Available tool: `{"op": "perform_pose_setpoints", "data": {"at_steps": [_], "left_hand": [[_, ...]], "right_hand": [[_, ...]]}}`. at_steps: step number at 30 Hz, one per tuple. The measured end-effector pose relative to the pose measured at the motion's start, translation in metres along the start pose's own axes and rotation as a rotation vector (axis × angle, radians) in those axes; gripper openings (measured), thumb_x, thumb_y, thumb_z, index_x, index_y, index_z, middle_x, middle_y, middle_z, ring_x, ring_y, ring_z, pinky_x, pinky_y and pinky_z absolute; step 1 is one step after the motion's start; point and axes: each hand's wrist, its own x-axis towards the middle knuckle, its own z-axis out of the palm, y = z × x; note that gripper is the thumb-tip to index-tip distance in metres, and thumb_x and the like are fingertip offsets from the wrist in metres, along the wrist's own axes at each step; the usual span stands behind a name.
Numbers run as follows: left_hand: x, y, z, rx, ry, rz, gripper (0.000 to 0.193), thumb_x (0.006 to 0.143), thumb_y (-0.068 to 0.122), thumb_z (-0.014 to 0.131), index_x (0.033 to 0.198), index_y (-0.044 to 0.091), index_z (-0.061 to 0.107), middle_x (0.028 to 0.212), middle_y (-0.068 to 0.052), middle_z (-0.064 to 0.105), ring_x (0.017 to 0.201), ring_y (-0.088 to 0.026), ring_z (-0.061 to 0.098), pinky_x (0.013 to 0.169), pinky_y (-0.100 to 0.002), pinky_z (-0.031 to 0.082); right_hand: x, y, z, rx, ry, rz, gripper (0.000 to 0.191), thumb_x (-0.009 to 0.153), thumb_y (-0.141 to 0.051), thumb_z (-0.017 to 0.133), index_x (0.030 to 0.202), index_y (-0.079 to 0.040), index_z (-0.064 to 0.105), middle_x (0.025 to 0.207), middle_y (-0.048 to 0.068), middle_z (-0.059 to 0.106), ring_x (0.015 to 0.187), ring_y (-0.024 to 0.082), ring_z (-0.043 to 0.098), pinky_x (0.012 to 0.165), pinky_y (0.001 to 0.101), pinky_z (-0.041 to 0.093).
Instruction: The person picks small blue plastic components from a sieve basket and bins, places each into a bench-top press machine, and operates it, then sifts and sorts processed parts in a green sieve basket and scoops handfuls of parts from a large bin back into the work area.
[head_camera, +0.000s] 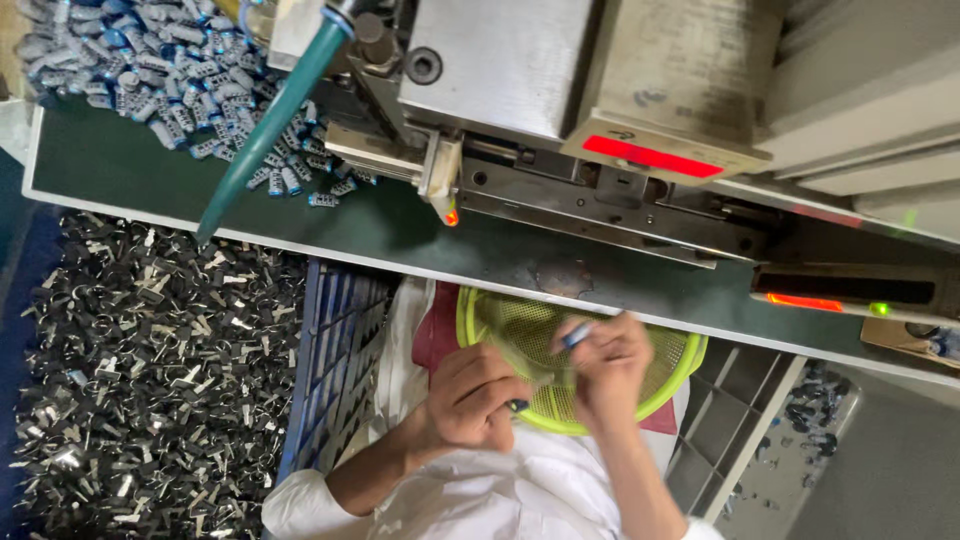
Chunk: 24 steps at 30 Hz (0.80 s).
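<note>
A: Head camera looks down on two hands over a yellow-green mesh basket (668, 372) resting in the person's lap, just below the green bench edge (400, 235).

B: What do they hold?

A: The right hand (610, 370) pinches one small blue-tipped part (577, 335) between fingertips, raised above the mesh. The left hand (475, 395) is curled tight around something; a bit of blue (518, 406) peeks out beside the fingers, though I cannot tell what it is.

B: Why the lap?

A: Likely so parts drop into the basket, close to both hands.

B: And around them?

A: One basket, two hands. On the bench, a heap of blue-and-white small parts (150, 70), too many to count, beside a teal hose (270, 120) and a grey metal machine (560, 90) with red lights. To the side, a blue crate (335, 350) and a mass of black-and-silver clips (150, 380).
</note>
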Motion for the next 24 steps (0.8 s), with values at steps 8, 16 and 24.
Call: {"op": "perform_pose_setpoints", "data": {"at_steps": [8, 16, 24], "left_hand": [[-0.007, 0.005, 0.000, -0.224, -0.028, -0.715, 0.017, 0.083, 0.004, 0.073, 0.099, 0.003, 0.067, 0.110, -0.009, 0.074, 0.085, -0.017, 0.069, 0.069, -0.031, 0.052], [-0.026, -0.011, -0.004, -1.032, 0.068, -0.771, 0.038, 0.105, 0.038, 0.064, 0.106, -0.001, 0.063, 0.106, -0.009, 0.068, 0.084, -0.012, 0.062, 0.076, -0.028, 0.052], [-0.001, -0.007, 0.002, -0.751, 0.052, -0.692, 0.024, 0.101, 0.019, 0.071, 0.106, 0.000, 0.058, 0.103, -0.009, 0.065, 0.084, -0.012, 0.061, 0.075, -0.027, 0.052]], "right_hand": [[0.117, -0.082, 0.039, -1.234, -0.132, -0.976, 0.026, 0.088, 0.019, 0.069, 0.109, 0.002, 0.067, 0.102, 0.015, 0.072, 0.092, 0.029, 0.072, 0.080, 0.0373, 0.058], [0.122, -0.116, 0.069, -1.223, -0.261, -0.672, 0.020, 0.093, 0.014, 0.058, 0.102, -0.001, 0.067, 0.108, 0.013, 0.076, 0.103, 0.024, 0.077, 0.090, 0.0376, 0.062], [0.003, -0.047, 0.056, -0.925, -0.077, -0.160, 0.019, 0.081, -0.002, 0.074, 0.099, 0.004, 0.072, 0.091, 0.019, 0.071, 0.080, 0.022, 0.060, 0.070, 0.0331, 0.046]]}}
